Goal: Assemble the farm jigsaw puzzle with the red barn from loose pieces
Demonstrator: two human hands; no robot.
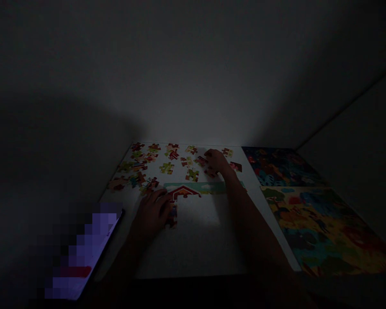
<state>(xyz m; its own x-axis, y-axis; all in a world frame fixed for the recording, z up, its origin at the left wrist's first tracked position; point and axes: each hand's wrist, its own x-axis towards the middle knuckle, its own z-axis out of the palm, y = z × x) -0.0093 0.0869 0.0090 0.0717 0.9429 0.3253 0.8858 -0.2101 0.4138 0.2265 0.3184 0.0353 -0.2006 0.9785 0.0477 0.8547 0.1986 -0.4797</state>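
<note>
My right hand reaches over loose pieces on the far right of the white board, its fingers bent together at a dark reddish jigsaw puzzle piece. Dim light blurs the exact grip. My left hand lies with fingers spread at the left corner of a joined puzzle section. That section has a pale green-blue top strip, a red barn roof and a short column down its left side. Between the hands is a green puzzle piece, lying loose.
Many loose puzzle pieces cover the board's far left, some overlapping. At right lie a dark picture sheet and a yellow animal picture. A lit screen, partly pixelated, stands at lower left. A pale wall rises behind.
</note>
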